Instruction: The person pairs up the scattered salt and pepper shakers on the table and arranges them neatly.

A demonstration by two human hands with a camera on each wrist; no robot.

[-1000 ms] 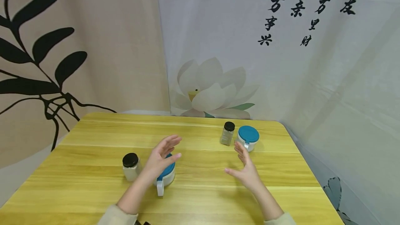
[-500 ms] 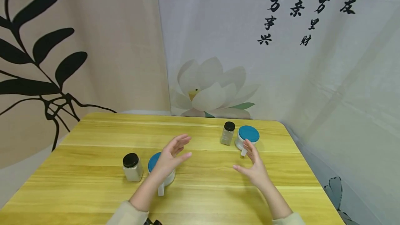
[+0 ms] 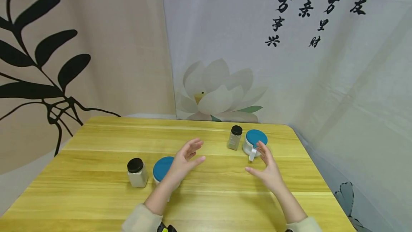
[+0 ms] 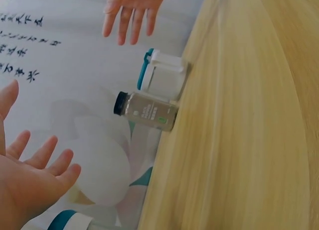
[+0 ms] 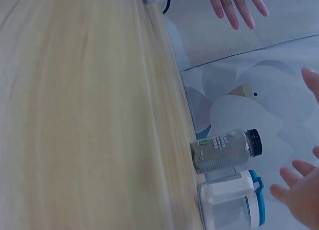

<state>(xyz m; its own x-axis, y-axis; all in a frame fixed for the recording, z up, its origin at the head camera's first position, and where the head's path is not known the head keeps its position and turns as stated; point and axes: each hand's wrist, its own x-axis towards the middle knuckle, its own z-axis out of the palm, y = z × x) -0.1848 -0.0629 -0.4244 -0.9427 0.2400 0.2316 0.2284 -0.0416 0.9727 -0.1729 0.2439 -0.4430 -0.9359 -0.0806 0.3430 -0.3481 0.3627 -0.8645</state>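
yellow wood tabletop (image 3: 209, 210), your left hand (image 3: 184, 163) and right hand (image 3: 269, 173) both held wide above it.
your left hand spreads its thumb well away from its lightly bent fingers; in the head view your forearm and wrist cross in front of the near blue-lidded jar (image 3: 162, 168), hiding part of it, and just left of that jar the near black-capped jar (image 3: 137, 179) stands upright. your right hand is spread likewise, its thumb pointing left; its fingertips overlap the far blue-lidded jar (image 3: 255, 137) in the head view, but the right wrist view shows a gap between them. that jar stands upright, its white handle (image 3: 252, 155) towards you, just beside the narrower far black-capped jar (image 3: 234, 141).
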